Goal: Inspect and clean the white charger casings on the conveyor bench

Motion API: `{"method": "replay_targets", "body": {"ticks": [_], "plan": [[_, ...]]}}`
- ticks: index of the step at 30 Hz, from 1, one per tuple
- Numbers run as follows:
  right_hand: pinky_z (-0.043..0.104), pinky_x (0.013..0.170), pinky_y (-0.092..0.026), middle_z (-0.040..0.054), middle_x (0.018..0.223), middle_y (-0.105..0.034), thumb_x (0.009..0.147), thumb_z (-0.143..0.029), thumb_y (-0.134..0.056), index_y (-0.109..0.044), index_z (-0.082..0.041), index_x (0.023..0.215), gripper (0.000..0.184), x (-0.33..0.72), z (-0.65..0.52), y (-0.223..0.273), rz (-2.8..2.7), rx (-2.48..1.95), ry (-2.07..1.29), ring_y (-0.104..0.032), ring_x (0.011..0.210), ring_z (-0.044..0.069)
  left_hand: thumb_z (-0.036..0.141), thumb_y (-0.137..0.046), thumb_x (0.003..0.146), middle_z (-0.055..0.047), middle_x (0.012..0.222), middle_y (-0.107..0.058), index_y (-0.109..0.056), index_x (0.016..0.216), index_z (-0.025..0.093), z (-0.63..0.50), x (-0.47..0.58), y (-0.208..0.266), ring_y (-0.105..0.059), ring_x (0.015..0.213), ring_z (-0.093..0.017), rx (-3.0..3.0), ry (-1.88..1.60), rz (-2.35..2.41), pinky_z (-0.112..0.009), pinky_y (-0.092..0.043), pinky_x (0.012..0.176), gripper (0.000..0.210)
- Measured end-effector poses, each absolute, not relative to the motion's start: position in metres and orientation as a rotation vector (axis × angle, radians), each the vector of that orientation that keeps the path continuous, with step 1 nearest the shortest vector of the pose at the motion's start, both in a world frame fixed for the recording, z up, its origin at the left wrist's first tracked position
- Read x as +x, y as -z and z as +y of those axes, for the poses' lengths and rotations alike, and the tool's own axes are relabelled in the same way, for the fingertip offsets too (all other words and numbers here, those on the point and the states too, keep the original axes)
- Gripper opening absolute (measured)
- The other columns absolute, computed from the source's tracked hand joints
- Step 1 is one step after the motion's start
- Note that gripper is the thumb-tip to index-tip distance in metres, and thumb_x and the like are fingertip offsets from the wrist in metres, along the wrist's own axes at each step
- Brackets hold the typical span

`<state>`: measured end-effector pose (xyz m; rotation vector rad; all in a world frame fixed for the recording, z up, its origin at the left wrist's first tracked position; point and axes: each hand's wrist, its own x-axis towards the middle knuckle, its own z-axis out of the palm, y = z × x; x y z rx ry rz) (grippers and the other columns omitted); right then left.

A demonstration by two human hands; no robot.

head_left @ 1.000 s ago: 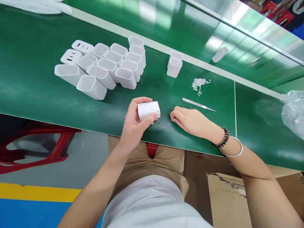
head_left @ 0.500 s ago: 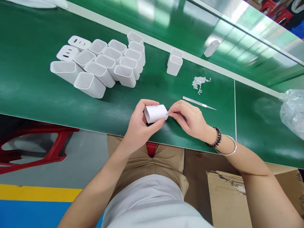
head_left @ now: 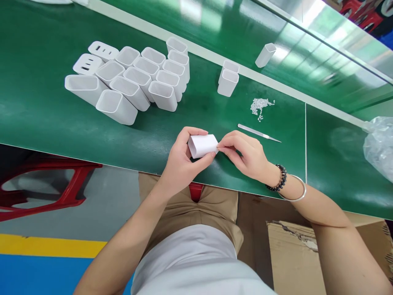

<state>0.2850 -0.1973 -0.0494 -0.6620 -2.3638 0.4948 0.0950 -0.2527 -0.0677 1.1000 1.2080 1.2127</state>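
Observation:
My left hand (head_left: 184,157) is wrapped round a white plastic charger housing (head_left: 203,146), which lies on its side in the grip with its open end facing left. At the housing's right end, the thumb and fingers of my right hand (head_left: 242,151) are pinched together, touching it. Whatever sits in that pinch is too small or hidden to make out. Just beyond my right hand lie metal tweezers (head_left: 258,132), pointing right. A small heap of clear little pieces (head_left: 259,105) is spread behind them.
Several white open housings (head_left: 123,102) stand grouped at the left, with two port-faced ones (head_left: 87,64) at their edge. Two more housings (head_left: 228,83) stand by the back ledge, and another (head_left: 265,55) is beyond it. A clear plastic bag (head_left: 379,143) is far right.
The view has shifted slightly. Both hands keep their hold on the housing; a small dark spot earlier seen near its right end is now covered by my right fingertips.

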Motion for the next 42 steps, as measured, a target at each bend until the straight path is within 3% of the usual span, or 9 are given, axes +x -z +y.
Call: {"method": "replay_targets", "body": {"ticks": [5, 11, 22, 28, 42], "plan": [[0.028, 0.067, -0.051, 0.0049, 0.091, -0.068, 0.103, -0.027, -0.051, -0.059, -0.02, 0.105, 0.012, 0.289, -0.201, 0.053, -2.316, -0.778, -0.645, -0.061, 0.073, 0.014, 0.028, -0.078, 0.075, -0.003, 0.099, -0.062, -0.056, 0.107, 0.023, -0.252, 0.094, 0.066, -0.062, 0.082, -0.015, 1.076, -1.2, 1.202, -0.024, -0.054, 0.066, 0.039], [0.029, 0.067, -0.053, 0.004, 0.093, -0.066, 0.102, -0.031, -0.054, -0.053, -0.021, 0.12, 0.021, 0.29, -0.205, 0.058, -2.221, -0.797, -0.864, -0.059, 0.072, 0.014, 0.027, -0.078, 0.072, -0.003, 0.101, -0.059, -0.055, 0.105, 0.022, -0.25, 0.09, 0.065, -0.06, 0.081, -0.014, 1.063, -1.207, 1.207, -0.023, -0.053, 0.065, 0.04], [0.024, 0.07, -0.053, 0.0028, 0.097, -0.069, 0.101, -0.016, -0.054, -0.055, -0.022, 0.113, 0.014, 0.282, -0.208, 0.06, -2.28, -0.603, -0.718, -0.064, 0.078, 0.013, 0.032, -0.075, 0.077, -0.004, 0.108, -0.059, -0.055, 0.102, 0.024, -0.248, 0.096, 0.072, -0.056, 0.076, -0.012, 0.973, -1.242, 1.095, -0.023, -0.05, 0.061, 0.033], [0.023, 0.066, -0.052, 0.003, 0.093, -0.068, 0.101, -0.018, -0.054, -0.055, -0.021, 0.111, 0.01, 0.283, -0.208, 0.062, -2.289, -0.618, -0.736, -0.062, 0.071, 0.012, 0.03, -0.073, 0.08, -0.003, 0.107, -0.06, -0.057, 0.102, 0.024, -0.247, 0.095, 0.075, -0.057, 0.076, -0.013, 0.951, -1.26, 0.996, -0.023, -0.051, 0.061, 0.028], [0.022, 0.068, -0.055, 0.0043, 0.097, -0.071, 0.103, -0.02, -0.052, -0.054, -0.02, 0.118, 0.015, 0.281, -0.205, 0.063, -2.316, -0.522, -0.511, -0.068, 0.078, 0.012, 0.032, -0.074, 0.082, -0.002, 0.102, -0.061, -0.058, 0.101, 0.022, -0.247, 0.097, 0.074, -0.06, 0.074, -0.011, 0.858, -1.28, 0.957, -0.021, -0.051, 0.06, 0.026]]}}
